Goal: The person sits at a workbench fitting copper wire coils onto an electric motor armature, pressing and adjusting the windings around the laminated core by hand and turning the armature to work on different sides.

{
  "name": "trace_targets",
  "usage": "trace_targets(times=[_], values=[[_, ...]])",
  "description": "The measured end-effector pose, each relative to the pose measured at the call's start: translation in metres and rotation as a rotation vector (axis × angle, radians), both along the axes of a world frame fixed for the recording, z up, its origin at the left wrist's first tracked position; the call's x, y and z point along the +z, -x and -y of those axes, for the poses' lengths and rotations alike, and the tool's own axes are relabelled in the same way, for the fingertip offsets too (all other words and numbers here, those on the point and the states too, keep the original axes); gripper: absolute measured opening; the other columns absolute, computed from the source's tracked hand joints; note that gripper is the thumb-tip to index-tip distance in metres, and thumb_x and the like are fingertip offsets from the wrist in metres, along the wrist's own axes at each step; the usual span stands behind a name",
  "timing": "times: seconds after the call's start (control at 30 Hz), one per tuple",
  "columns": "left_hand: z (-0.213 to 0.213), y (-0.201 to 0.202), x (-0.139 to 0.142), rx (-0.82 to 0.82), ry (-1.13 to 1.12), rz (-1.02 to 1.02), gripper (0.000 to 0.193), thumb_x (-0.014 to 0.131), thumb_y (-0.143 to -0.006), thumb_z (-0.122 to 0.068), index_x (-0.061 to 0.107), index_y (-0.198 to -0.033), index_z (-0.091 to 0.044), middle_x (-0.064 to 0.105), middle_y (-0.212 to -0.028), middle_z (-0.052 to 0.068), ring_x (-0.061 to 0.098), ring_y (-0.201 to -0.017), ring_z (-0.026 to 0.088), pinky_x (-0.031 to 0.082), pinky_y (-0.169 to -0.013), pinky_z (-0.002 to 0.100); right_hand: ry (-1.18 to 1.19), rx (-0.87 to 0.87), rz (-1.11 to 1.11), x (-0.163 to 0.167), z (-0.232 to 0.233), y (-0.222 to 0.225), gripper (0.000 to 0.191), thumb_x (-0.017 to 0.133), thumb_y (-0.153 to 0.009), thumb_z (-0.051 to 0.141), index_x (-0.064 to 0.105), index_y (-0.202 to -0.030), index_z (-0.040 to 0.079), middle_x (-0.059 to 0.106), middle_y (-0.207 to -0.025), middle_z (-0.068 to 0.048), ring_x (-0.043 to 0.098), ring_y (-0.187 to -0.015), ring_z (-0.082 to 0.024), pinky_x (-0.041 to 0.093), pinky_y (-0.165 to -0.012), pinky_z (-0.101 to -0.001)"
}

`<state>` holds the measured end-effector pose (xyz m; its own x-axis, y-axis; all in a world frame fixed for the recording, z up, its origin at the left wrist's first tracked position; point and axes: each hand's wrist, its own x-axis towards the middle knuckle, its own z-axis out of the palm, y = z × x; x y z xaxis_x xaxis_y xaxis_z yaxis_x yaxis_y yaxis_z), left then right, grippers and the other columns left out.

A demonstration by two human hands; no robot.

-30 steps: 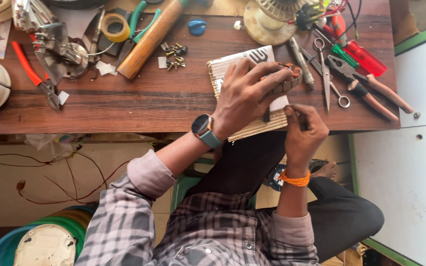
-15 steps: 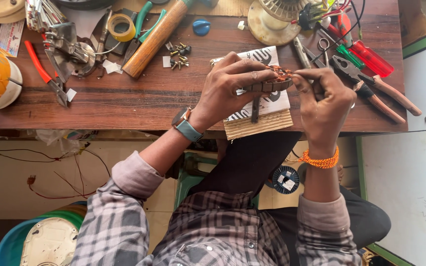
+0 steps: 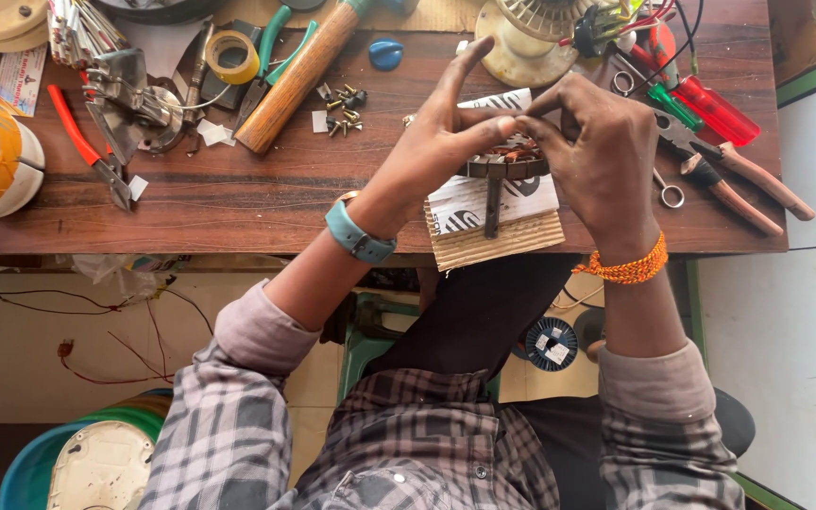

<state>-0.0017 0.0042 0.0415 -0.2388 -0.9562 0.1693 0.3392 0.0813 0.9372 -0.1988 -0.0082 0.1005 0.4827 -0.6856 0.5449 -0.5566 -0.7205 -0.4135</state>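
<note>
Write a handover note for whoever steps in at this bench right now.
Left hand: thumb and forefinger pinch the top of the motor part with copper windings.
Right hand: fingers pinch the same spot from the other side.
The part sits on a piece of cardboard at the wooden table's near edge.
Pliers, red screwdriver, hammer, tape roll and loose screws lie untouched.
Done: part set on the cardboard.
Left: cannot tell; the fingers hide the windings.
</note>
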Motion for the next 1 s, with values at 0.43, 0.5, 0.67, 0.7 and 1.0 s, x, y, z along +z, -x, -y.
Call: trace_targets(times=[0.43,0.5,0.67,0.7,1.0], values=[[-0.001,-0.008,-0.004,-0.022,0.014,0.082,0.079,0.079,-0.089,-0.011,0.029,-0.15,-0.015,0.075,-0.104,0.008,0.074,-0.102,0.016,0.061,-0.095,0.034,-0.311,-0.19,0.348,-0.016,-0.057,-0.01,0.013,0.081,-0.102,0.01,0.071,-0.101,0.002,0.061,-0.082,0.001,0.049,-0.07,-0.005,0.038,-0.062,-0.0239],[0.0,-0.01,-0.007,-0.025,0.061,0.073,0.074,0.078,-0.09,-0.009,0.032,-0.146,-0.014,0.075,-0.105,0.009,0.073,-0.105,0.016,0.06,-0.098,0.034,-0.38,-0.203,0.462,-0.026,-0.071,-0.016,0.013,0.08,-0.102,0.011,0.071,-0.099,0.002,0.059,-0.079,0.003,0.047,-0.07,-0.004,0.037,-0.063,-0.0232],[-0.002,-0.013,-0.012,-0.011,0.141,0.086,0.068,0.072,-0.09,-0.005,0.032,-0.145,-0.012,0.071,-0.106,0.007,0.07,-0.107,0.014,0.061,-0.099,0.033,-0.408,-0.19,0.604,-0.056,-0.09,-0.028,0.014,0.075,-0.102,0.011,0.069,-0.098,-0.001,0.06,-0.077,0.004,0.047,-0.068,-0.004,0.036,-0.061,-0.0224],[-0.001,-0.013,-0.012,-0.018,0.135,0.088,0.067,0.071,-0.089,-0.005,0.033,-0.144,-0.012,0.071,-0.105,0.006,0.071,-0.106,0.015,0.061,-0.098,0.033,-0.415,-0.2,0.618,-0.062,-0.09,-0.03,0.013,0.074,-0.102,0.011,0.07,-0.098,-0.001,0.061,-0.076,0.003,0.047,-0.066,-0.004,0.035,-0.06,-0.0222],[-0.005,-0.011,0.001,0.038,0.341,0.332,0.035,0.078,-0.093,-0.019,0.059,-0.121,-0.01,0.069,-0.106,0.0,0.069,-0.104,0.014,0.054,-0.103,0.037,-0.486,-0.353,0.574,-0.098,-0.105,-0.036,0.014,0.064,-0.104,0.009,0.072,-0.1,-0.002,0.069,-0.079,-0.003,0.055,-0.068,-0.007,0.043,-0.062,-0.0249]])
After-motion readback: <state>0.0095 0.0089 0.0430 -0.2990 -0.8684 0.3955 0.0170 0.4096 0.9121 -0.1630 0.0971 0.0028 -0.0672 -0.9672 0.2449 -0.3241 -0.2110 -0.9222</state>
